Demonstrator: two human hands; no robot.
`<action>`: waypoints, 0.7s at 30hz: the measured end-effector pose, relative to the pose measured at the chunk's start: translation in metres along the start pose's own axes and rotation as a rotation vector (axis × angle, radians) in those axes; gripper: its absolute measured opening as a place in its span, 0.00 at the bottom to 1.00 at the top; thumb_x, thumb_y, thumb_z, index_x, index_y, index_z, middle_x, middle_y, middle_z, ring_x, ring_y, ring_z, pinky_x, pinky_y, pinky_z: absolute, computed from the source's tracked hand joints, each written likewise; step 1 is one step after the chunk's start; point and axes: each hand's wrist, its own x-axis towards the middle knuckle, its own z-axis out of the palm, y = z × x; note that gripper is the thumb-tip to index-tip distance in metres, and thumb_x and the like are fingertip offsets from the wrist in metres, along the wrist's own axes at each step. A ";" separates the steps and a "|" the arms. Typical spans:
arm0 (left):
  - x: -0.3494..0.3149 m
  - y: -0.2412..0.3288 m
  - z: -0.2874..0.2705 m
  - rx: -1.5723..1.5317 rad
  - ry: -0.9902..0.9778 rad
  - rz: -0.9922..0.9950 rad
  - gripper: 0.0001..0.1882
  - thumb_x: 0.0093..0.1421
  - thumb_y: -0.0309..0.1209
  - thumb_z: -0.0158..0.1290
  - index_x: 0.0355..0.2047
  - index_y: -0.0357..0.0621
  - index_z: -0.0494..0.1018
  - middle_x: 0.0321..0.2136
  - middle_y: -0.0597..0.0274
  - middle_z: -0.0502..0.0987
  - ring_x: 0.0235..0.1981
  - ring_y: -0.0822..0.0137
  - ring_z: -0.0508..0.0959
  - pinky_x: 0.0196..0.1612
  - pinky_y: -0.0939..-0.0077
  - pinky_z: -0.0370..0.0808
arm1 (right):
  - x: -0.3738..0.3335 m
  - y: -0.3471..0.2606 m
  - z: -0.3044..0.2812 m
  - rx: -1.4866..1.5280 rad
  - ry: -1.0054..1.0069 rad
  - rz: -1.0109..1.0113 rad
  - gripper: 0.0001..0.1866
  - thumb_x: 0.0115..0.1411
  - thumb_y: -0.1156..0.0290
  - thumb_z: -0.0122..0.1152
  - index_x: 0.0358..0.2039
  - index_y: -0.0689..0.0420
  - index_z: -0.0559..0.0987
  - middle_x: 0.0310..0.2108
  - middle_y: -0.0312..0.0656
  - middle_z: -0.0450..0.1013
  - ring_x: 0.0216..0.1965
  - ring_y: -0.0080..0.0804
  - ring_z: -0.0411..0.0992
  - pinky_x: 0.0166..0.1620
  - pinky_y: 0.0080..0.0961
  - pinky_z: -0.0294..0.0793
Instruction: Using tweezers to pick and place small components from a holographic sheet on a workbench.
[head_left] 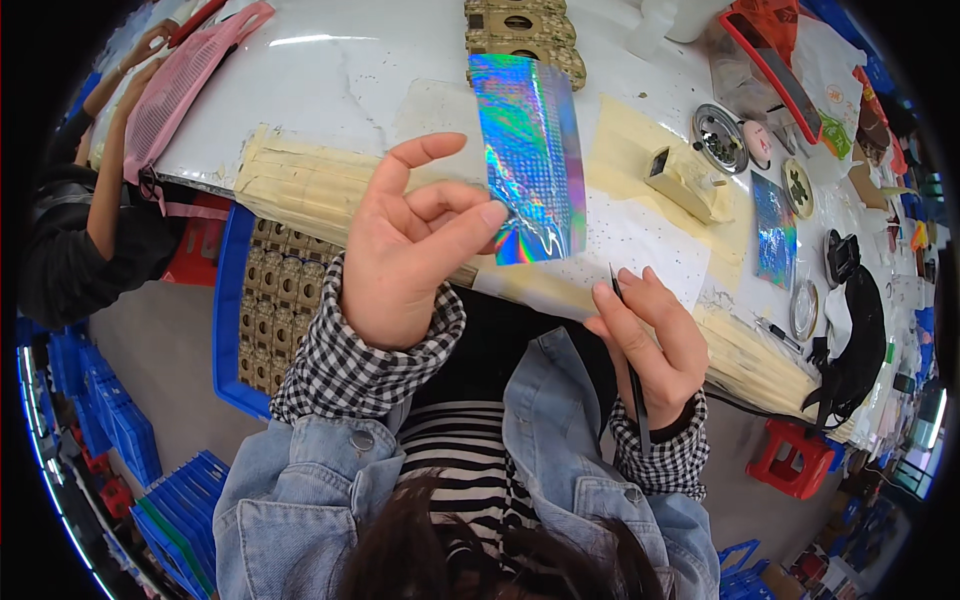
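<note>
Pinched by its lower left edge between thumb and fingers, a shiny rainbow holographic sheet [528, 150] is held up over the table by my left hand [415, 235]. My right hand [655, 340] grips dark pointed tweezers [636, 385], their tip up beside my fingertips. White paper [640, 245] dotted with tiny dark specks lies beyond the right hand. Past it a small cream-coloured block-shaped fixture [688, 183] rests on yellowish paper. Another holographic sheet [774, 232] lies flat to the right. Camouflage-patterned housings [520, 25] stand in a row at the far side, partly hidden by the held sheet.
A blue crate [228, 330] of similar housings is at lower left. Round dishes [720, 140], a clear bin with a red rim [770, 75] and a black bag [860, 345] crowd the right. Another person's arm [108, 180] and a pink mesh basket [190, 85] are at far left.
</note>
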 end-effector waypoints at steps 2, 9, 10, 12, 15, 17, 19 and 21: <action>0.002 0.003 -0.003 -0.019 0.002 0.010 0.29 0.54 0.18 0.56 0.53 0.33 0.56 0.30 0.59 0.77 0.32 0.73 0.77 0.37 0.81 0.75 | -0.002 0.002 0.001 -0.036 -0.024 0.015 0.18 0.42 0.72 0.70 0.37 0.57 0.81 0.28 0.41 0.72 0.34 0.39 0.75 0.41 0.37 0.79; 0.004 0.003 -0.009 -0.047 0.001 0.046 0.28 0.54 0.18 0.55 0.53 0.32 0.56 0.30 0.57 0.77 0.32 0.71 0.78 0.37 0.79 0.76 | -0.002 0.005 0.003 -0.098 -0.082 0.037 0.20 0.41 0.72 0.70 0.38 0.56 0.80 0.29 0.41 0.72 0.37 0.39 0.73 0.45 0.39 0.77; 0.004 0.004 -0.009 -0.051 0.000 0.044 0.28 0.54 0.18 0.55 0.53 0.32 0.56 0.30 0.57 0.77 0.32 0.71 0.78 0.37 0.79 0.76 | -0.001 0.005 0.003 -0.103 -0.092 0.041 0.20 0.41 0.72 0.70 0.38 0.56 0.80 0.29 0.41 0.72 0.38 0.39 0.73 0.45 0.40 0.76; 0.005 0.003 -0.008 -0.042 0.015 0.037 0.28 0.54 0.18 0.55 0.53 0.32 0.56 0.30 0.57 0.77 0.32 0.71 0.78 0.38 0.80 0.76 | -0.001 0.006 0.003 -0.104 -0.101 0.041 0.20 0.41 0.73 0.70 0.39 0.56 0.80 0.31 0.42 0.73 0.39 0.39 0.73 0.46 0.39 0.76; 0.006 0.001 -0.010 -0.043 0.013 0.033 0.28 0.54 0.18 0.55 0.53 0.32 0.55 0.30 0.57 0.77 0.32 0.70 0.78 0.38 0.79 0.76 | 0.002 0.007 0.004 -0.115 -0.124 0.038 0.18 0.42 0.74 0.69 0.38 0.57 0.80 0.34 0.42 0.75 0.40 0.39 0.73 0.46 0.39 0.76; 0.005 0.001 -0.011 -0.042 0.011 0.044 0.28 0.54 0.18 0.55 0.53 0.31 0.55 0.30 0.57 0.77 0.32 0.70 0.78 0.38 0.79 0.76 | 0.005 0.006 0.004 -0.120 -0.143 0.025 0.16 0.43 0.75 0.68 0.36 0.57 0.79 0.35 0.43 0.75 0.40 0.39 0.73 0.47 0.40 0.75; 0.005 0.001 -0.011 -0.041 0.011 0.052 0.28 0.54 0.18 0.54 0.53 0.31 0.55 0.30 0.57 0.77 0.32 0.70 0.78 0.38 0.78 0.76 | 0.009 0.005 0.003 -0.125 -0.168 0.013 0.13 0.45 0.75 0.66 0.34 0.58 0.79 0.35 0.43 0.75 0.41 0.39 0.72 0.49 0.41 0.74; 0.005 0.001 -0.011 -0.052 0.005 0.048 0.28 0.55 0.18 0.54 0.54 0.31 0.55 0.30 0.57 0.77 0.33 0.70 0.78 0.38 0.78 0.76 | 0.012 0.005 0.000 -0.127 -0.202 0.016 0.11 0.45 0.76 0.65 0.32 0.58 0.78 0.35 0.43 0.75 0.42 0.40 0.72 0.50 0.43 0.73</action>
